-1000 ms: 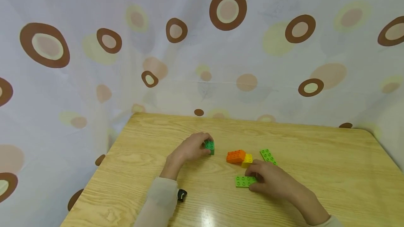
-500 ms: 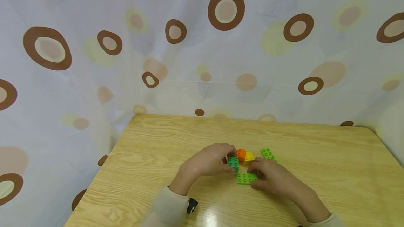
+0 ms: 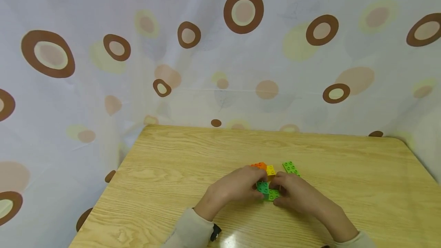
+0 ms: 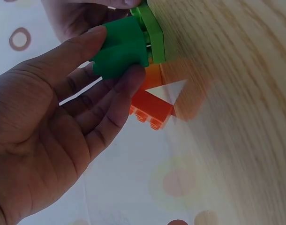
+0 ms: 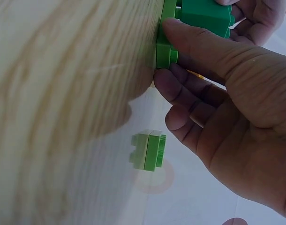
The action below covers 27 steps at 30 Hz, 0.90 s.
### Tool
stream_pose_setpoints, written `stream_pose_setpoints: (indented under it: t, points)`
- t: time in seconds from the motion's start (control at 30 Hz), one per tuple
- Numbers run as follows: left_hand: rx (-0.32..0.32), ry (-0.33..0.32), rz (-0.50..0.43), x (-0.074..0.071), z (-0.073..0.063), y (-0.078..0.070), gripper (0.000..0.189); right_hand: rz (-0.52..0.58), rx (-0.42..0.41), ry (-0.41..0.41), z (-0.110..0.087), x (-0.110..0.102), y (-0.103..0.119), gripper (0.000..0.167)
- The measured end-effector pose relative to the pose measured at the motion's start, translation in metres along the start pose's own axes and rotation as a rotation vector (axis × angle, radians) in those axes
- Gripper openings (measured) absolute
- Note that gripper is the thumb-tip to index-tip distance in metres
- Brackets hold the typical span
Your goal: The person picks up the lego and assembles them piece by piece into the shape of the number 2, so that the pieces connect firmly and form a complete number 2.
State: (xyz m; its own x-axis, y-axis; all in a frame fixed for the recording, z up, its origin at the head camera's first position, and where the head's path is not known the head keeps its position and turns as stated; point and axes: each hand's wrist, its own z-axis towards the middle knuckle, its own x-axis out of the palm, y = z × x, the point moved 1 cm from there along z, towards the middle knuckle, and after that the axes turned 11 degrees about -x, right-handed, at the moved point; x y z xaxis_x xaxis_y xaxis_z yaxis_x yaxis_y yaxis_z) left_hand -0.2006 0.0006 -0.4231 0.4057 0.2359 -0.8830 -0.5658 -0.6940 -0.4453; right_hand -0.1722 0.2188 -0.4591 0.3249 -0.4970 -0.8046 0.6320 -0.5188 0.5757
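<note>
Between thumb and fingers, my left hand pinches a dark green toy building brick. The brick sits over the left part of a flat light green brick. In the left wrist view, studs show in a narrow gap between the dark green brick and the flat one, so I cannot tell whether they are joined. My right hand grips the right end of the flat brick, which lies on the table. Right behind my left fingers is an orange brick, partly hidden, with a yellow brick beside it.
Behind my right hand lies a second flat light green brick. The wooden table runs back to a patterned curtain. A black strap piece hangs at my left cuff.
My left hand has moved right and toward me, bringing the dark green brick from the table's left-middle onto or just over the flat light green brick. My right hand has stayed nearly in place.
</note>
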Motion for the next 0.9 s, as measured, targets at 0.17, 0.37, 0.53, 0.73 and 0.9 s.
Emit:
stream_pose_setpoints:
  t: [0.17,0.37,0.53,0.73,0.9]
  points:
    - [0.000,-0.024,0.027,0.003,0.001,-0.001,0.029,0.003,-0.007,-0.002,0.000,0.000,0.000,0.026]
    - [0.001,-0.042,0.026,0.004,0.001,-0.001,0.026,0.005,0.002,-0.002,0.001,0.001,-0.001,0.027]
    - [-0.004,-0.048,-0.038,0.004,0.004,-0.001,0.021,0.008,0.017,-0.003,-0.002,-0.002,-0.001,0.027]
    - [0.002,-0.078,0.013,0.005,0.008,-0.007,0.021,-0.004,0.013,-0.011,-0.005,-0.004,0.002,0.026]
    - [-0.054,-0.104,0.017,0.012,0.006,-0.005,0.022,0.007,0.006,-0.029,-0.002,-0.002,0.005,0.024]
